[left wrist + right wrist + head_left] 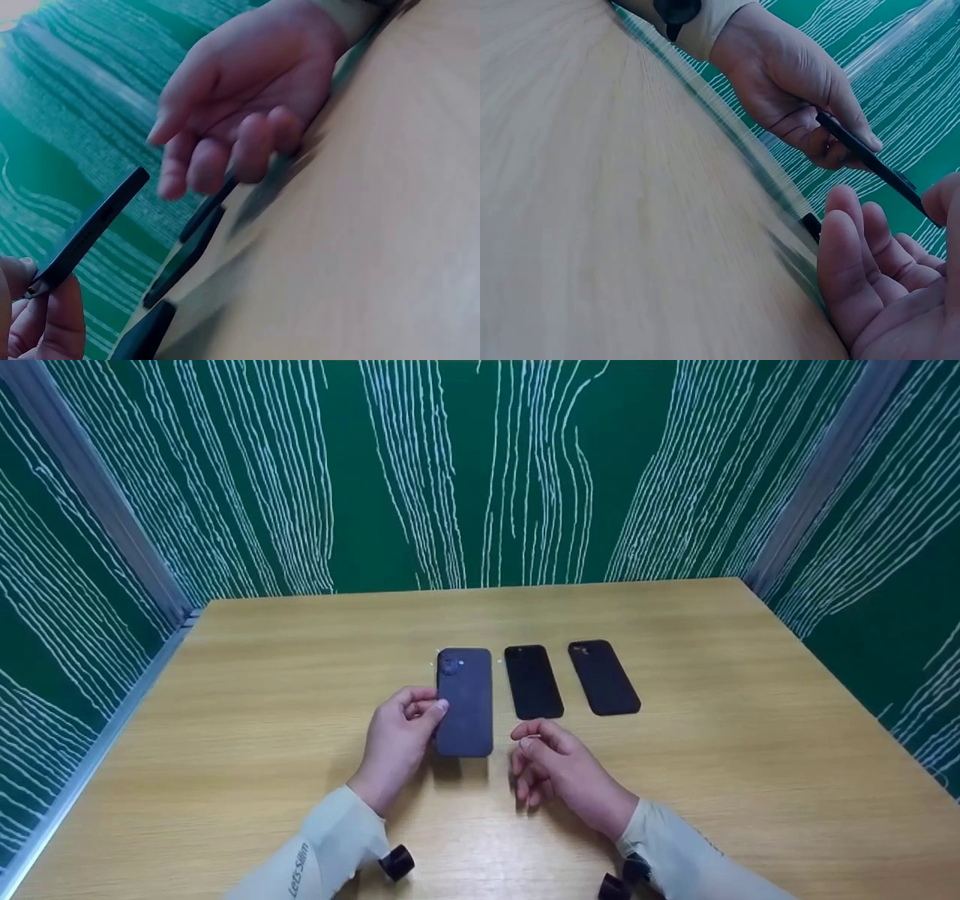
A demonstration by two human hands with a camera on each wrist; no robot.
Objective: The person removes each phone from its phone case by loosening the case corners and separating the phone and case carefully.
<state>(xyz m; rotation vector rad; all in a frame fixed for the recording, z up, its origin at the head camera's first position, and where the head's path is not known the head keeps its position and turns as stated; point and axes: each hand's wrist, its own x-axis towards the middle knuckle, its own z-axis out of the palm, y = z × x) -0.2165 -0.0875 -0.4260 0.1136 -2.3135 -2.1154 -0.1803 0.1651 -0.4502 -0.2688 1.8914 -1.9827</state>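
Between thumb and fingers my left hand pinches the lower left side of a dark blue phone, raised off the table. Its back, with a camera bump at top left, faces the head camera. My right hand hovers just right of it, fingers loosely bent and holding nothing. Beyond that hand lie a black phone and a dark phone or phone case; I cannot tell which. The left wrist view also has another dark flat thing low in the picture, perhaps hidden behind the held phone in the head view.
All of this is on or over a wooden table. Green panels with wavy white lines stand behind and at both sides. Tiny pale specks show near the held phone's top edge. Each sleeve has a black wrist device.
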